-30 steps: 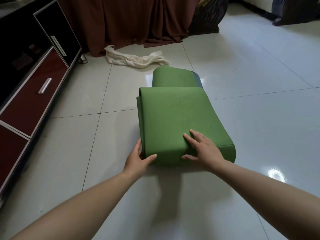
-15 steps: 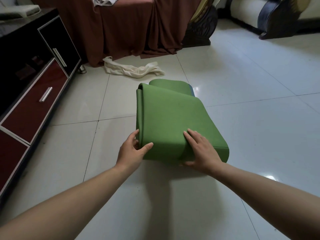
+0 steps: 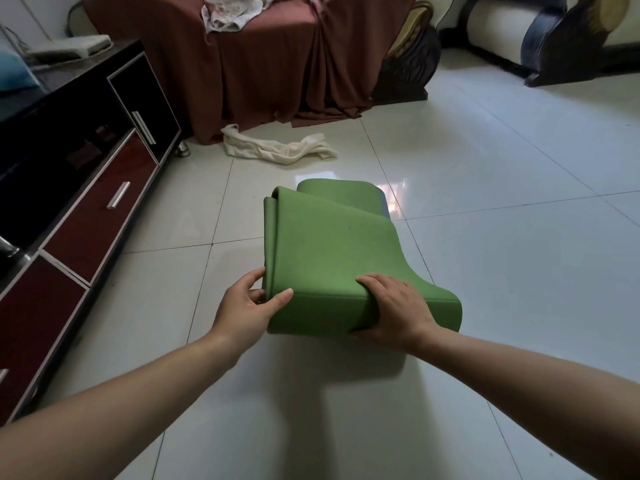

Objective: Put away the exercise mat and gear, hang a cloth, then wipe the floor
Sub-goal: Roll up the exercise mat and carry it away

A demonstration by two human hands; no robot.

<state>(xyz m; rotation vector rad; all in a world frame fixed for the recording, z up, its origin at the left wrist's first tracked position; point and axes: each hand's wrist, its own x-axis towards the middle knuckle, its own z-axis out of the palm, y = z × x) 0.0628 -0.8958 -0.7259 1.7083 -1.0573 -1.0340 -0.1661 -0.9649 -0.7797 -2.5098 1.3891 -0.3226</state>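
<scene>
Tiled floor point(image 3: 491, 278): cream cloth point(image 3: 277, 151) beyond green mat point(image 3: 329, 251), cabinet point(image 3: 86, 223) left.

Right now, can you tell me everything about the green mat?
The green mat looks soft and foamy, with a grey-blue underside peeking out at the far end. It lies on the shiny white tiled floor, loosely folded in thick layers. The left hand pinches its near left corner; the right hand grips the near fold.

A brown-draped sofa point(image 3: 277, 64) carries 1 white garment point(image 3: 230, 12). Left of the sofa stands a black-and-red cabinet point(image 3: 86, 209); right of it, a dark carved panel point(image 3: 408, 71).
</scene>
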